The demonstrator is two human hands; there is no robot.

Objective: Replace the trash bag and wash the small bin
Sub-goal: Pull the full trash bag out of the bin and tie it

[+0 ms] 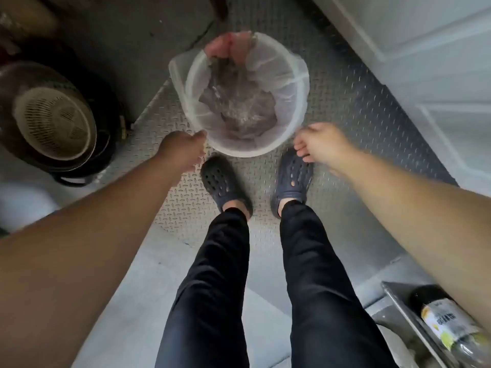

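My bin (289,134) sits between stacked baskets (53,123) at left and a white door (425,62) at right; bare floor (345,107) flanks it, my shoes (220,181) near its rim

The small white bin (292,112) stands upright on the metal floor, lined with a thin translucent trash bag (276,62) folded over its rim, crumpled rubbish lying inside.

Both hands blur with motion: whether the left hand (183,150) pinches the trash bag (276,62) cannot be told. The bottle (449,325) is cut off at the corner, its label unreadable.
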